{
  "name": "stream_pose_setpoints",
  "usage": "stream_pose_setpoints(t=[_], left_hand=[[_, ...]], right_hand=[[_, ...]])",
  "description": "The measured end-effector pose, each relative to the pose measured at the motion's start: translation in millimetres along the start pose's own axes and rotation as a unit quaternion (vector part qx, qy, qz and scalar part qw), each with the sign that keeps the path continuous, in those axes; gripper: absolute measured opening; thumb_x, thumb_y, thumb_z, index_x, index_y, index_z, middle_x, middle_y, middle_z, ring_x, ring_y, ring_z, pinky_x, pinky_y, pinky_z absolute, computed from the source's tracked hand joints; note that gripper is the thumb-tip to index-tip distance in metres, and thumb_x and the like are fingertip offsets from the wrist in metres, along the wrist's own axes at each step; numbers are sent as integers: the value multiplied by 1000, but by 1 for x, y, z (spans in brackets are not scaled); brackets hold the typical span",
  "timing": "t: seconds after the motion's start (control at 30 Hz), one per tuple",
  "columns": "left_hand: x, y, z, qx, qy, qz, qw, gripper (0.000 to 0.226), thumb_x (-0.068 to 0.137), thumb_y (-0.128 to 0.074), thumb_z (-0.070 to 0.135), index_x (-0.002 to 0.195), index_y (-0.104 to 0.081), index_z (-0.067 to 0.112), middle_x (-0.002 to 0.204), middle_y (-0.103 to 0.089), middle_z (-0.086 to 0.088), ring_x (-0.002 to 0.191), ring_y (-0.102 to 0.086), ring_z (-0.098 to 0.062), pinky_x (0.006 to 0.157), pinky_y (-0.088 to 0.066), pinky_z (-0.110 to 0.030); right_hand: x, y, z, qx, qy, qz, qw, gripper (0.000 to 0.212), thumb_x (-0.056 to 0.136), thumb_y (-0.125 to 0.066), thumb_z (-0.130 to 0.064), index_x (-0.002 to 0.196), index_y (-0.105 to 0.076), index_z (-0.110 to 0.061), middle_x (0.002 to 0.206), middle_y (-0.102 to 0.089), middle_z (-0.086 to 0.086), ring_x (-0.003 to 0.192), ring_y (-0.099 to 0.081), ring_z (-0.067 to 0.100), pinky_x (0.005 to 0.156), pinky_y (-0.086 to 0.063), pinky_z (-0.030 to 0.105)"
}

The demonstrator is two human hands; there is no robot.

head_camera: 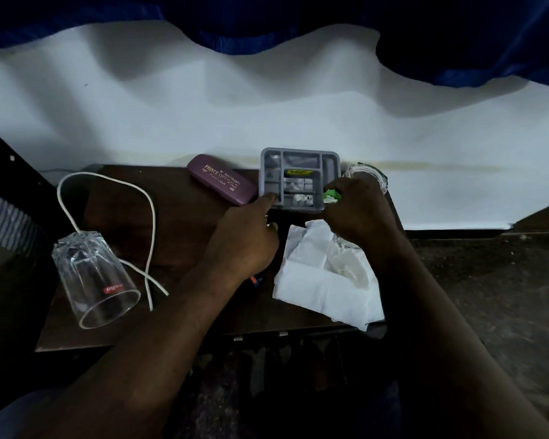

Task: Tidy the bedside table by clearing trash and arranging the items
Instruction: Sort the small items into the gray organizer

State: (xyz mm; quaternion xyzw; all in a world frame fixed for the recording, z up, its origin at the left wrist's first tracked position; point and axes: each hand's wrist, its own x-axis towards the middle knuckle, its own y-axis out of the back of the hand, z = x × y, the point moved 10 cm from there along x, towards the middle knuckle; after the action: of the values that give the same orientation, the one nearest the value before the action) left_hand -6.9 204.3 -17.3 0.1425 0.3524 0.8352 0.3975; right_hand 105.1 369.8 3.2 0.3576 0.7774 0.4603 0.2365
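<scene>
A grey compartment organiser (268,166) stands at the back of the dark wooden bedside table (178,223), with small white bits and a yellow-labelled item inside. My left hand (248,236) points its index finger against the organiser's front left corner. My right hand (358,210) is closed on a crumpled green and white wrapper (332,195) at the organiser's right edge. Crumpled white tissue (324,280) lies under my right wrist. A purple glasses case (221,183) rests left of the organiser.
A clear drinking glass (92,280) lies on its side at the table's left, across a looping white cable (152,217). A glass jar (370,174) stands behind my right hand. A small orange item (256,280) peeks from under my left wrist. A white wall rises behind.
</scene>
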Motion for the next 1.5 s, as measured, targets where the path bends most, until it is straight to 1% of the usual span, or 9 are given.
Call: stream_pose_setpoints(t=[0.17, 0.27, 0.37, 0.5, 0.63, 0.73, 0.9, 1.27, 1.5], left_hand=[[0, -10, -1, 36, -13, -15, 999, 37, 94, -61, 20, 130, -68, 22, 121, -74, -8, 111, -68, -27, 94, -55, -37], [0, -21, -9, 73, -1, -53, 996, 35, 91, -59, 16, 124, -72, 22, 119, -75, -7, 109, -69, -25, 93, -56, -36], [-1, -23, -9, 105, -7, -59, 993, 35, 89, -57, 17, 120, -73, 21, 116, -75, -9, 108, -69, -29, 91, -57, -39], [-2, -20, -2, 97, -24, -43, 994, 38, 91, -59, 16, 127, -71, 22, 120, -74, -8, 112, -68, -29, 94, -55, -38], [-3, -20, -3, 84, -19, -48, 995, 38, 93, -60, 18, 129, -70, 23, 123, -73, -7, 113, -68, -27, 96, -56, -39], [-4, -18, -1, 85, -20, -44, 995, 38, 92, -60, 17, 128, -70, 23, 122, -73, -9, 113, -68, -29, 95, -56, -40], [-2, -21, 0, 121, -26, -59, 991, 32, 94, -57, 20, 121, -71, 16, 118, -73, -11, 107, -69, -31, 91, -57, -44], [-4, -19, 9, 133, -44, -37, 989, 26, 96, -56, 20, 114, -73, 14, 110, -74, -10, 100, -69, -27, 82, -56, -38], [-7, -16, 13, 115, -48, -27, 992, 23, 97, -57, 21, 112, -73, 14, 107, -75, -10, 97, -70, -26, 71, -42, -27]], right_hand=[[2, -15, 6, 55, -28, -60, 996, 33, 80, -68, -18, 114, -71, -18, 97, -78, 11, 82, -77, 35, 81, -64, 49], [-3, -33, 11, 82, -56, -133, 986, 41, 69, -61, -12, 109, -70, -15, 77, -79, 8, 58, -76, 26, 61, -64, 41], [-4, -38, 13, 117, -79, -147, 979, 49, 60, -63, -13, 108, -69, -17, 77, -77, 9, 57, -76, 28, 53, -62, 41], [-7, -46, 13, 158, -106, -164, 968, 35, 73, -67, 3, 103, -72, -15, 77, -77, 9, 55, -75, 26, 38, -44, 20], [-8, -52, 13, 131, -115, -180, 968, 28, 75, -68, 1, 99, -76, -12, 83, -80, 11, 62, -78, 27, 47, -50, 24], [-7, -51, 13, 107, -113, -184, 971, 28, 74, -71, -4, 102, -76, -8, 88, -80, 13, 68, -79, 29, 64, -64, 40], [-4, -25, 0, 9, -65, -87, 994, 26, 75, -70, -24, 99, -74, -14, 81, -79, 8, 81, -78, 32, 82, -64, 44], [-13, -8, -25, -99, -1, -2, 995, 42, 87, -70, -40, 117, -69, -11, 117, -75, 15, 110, -69, 37, 87, -53, 34], [-18, 11, -38, -87, 25, 62, 994, 37, 83, -72, -37, 112, -73, -14, 111, -76, 14, 105, -69, 37, 78, -49, 31]])
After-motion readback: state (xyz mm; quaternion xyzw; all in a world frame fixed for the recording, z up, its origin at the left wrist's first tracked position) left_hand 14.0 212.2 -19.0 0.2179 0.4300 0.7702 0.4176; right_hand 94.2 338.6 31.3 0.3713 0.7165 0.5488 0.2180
